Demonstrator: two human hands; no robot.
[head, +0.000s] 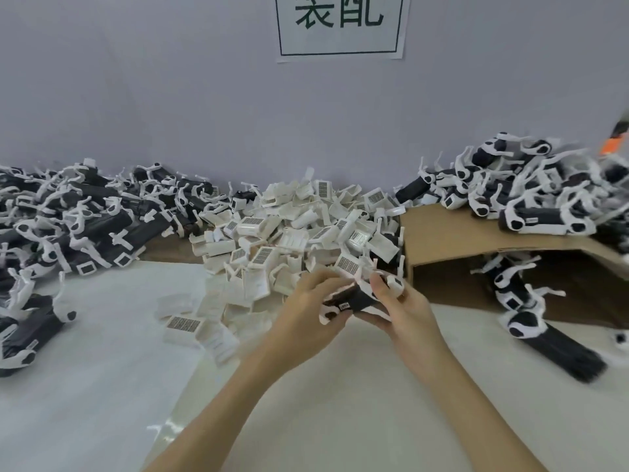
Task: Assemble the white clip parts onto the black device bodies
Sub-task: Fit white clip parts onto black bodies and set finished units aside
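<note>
Both my hands are on one black device body (354,301), held just above the white table (102,386), centre frame, right at the near edge of the white clip pile (289,233). Left hand (306,315) wraps the near-left end, fingers curled round it. Right hand (405,311) pinches the far-right end, thumb on top, fingers underneath. A white clip part (350,267) sits at the top of the body between my thumbs; blur, so I cannot tell if it is seated or only resting there.

Step in hand, my guess: pressing the clip onto the body. To do it well I'd keep the left hand as the anchor, square the clip to the body before any push, then press with the right thumb straight down, not at an angle, or the thin white prongs could bend. I should feel for the snap and check both sides are caught.

Finished-looking units are heaped far left (68,212) and on the cardboard box (476,233) far right. Plenty of loose clips are left, so the job is far from over. Wall sign (340,25) behind.
</note>
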